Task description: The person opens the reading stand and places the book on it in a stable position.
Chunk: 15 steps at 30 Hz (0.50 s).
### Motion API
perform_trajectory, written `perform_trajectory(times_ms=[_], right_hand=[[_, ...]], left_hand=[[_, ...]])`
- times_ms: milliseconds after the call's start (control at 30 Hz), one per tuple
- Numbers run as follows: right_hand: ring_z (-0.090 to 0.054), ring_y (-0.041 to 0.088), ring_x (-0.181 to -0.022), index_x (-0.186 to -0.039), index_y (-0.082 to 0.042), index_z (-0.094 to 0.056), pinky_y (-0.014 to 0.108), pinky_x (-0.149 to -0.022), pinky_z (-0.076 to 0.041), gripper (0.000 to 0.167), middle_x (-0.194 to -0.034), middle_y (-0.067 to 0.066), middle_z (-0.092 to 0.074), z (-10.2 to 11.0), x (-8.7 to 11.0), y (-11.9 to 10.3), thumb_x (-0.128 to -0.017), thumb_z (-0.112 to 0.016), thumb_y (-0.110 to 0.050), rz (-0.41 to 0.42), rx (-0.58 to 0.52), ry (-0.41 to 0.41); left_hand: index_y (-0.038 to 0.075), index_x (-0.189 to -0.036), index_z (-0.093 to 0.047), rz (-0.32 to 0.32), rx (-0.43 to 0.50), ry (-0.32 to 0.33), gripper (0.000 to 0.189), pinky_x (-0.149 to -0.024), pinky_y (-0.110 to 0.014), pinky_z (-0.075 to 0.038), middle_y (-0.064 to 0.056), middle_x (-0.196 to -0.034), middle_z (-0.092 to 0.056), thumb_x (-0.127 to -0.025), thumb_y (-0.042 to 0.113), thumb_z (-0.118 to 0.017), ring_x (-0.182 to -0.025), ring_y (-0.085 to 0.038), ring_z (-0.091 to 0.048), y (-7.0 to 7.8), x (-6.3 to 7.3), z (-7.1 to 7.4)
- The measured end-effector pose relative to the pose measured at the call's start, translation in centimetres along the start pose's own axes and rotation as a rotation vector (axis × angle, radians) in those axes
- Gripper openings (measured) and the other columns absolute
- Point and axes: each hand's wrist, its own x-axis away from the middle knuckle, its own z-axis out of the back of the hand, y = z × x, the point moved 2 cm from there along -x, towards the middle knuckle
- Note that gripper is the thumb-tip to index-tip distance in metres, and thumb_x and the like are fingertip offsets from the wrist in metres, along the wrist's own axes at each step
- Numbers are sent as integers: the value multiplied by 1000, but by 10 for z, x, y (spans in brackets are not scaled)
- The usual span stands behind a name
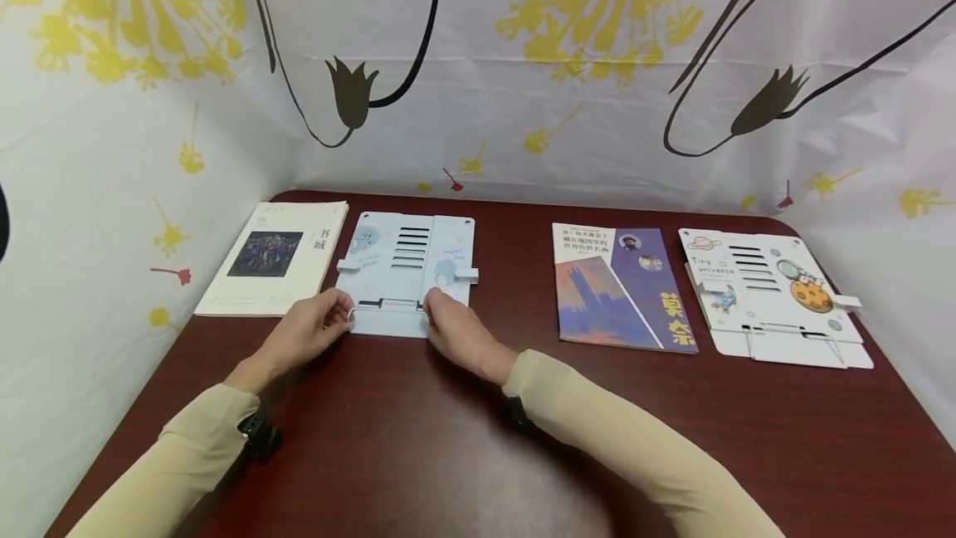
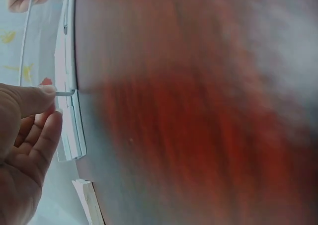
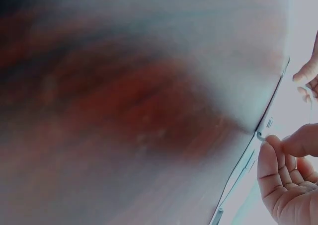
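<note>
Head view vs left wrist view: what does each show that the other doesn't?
Only head: the purple-and-cream book, the white planet-print stand and the front cover of the white book.

Only left wrist: the palm side of the left hand, its thumb plainly against the wire support, and the pale blue stand seen almost edge-on.

Both: the pale blue stand, both hands (just part of the right hand in left wrist), the white book (only its edge there) and the reddish tabletop.

the purple book (image 1: 626, 289) lies on the red table (image 1: 418, 455) with a white stand (image 1: 771, 301) to its right, a white book (image 1: 275, 260) far to its left and a flowery cloth (image 1: 478, 40) behind it.
</note>
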Motion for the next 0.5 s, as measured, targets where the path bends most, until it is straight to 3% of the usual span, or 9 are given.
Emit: perform_trajectory(times_ms=[100,200,300,500], right_hand=[[-48,16,-70,-91,-6,-45,24,-59,-42,15,-78,3,-51,0,2,0,-86,-57,1,27,32,5],[-48,15,-71,-92,-7,-44,23,-60,-42,16,-79,3,-52,0,2,0,-87,-56,1,34,35,2],[-48,13,-70,-93,-7,-47,22,-61,-42,16,-79,2,-53,1,2,2,-86,-58,2,17,-12,-4],[-57,11,-72,-99,-3,-58,19,-65,-46,18,-79,4,-62,11,2,9,-83,-67,-2,-90,-253,-3]], left_hand=[[7,-94,-56,-69,-50,37,20,-63,-27,-51,-1,-82,-61,-81,-3,-68,-71,-10,-56,1,1,-1],[7,-93,-56,-95,-72,51,21,-63,-26,-51,-1,-81,-61,-80,-3,-69,-71,-9,-56,2,2,-1],[7,-93,-56,-83,-51,34,22,-64,-27,-52,-1,-82,-62,-80,-4,-69,-72,-10,-58,1,1,0],[6,-92,-59,-7,67,-58,18,-67,-24,-53,-2,-82,-64,-80,2,-72,-75,-11,-61,-3,-4,7]])
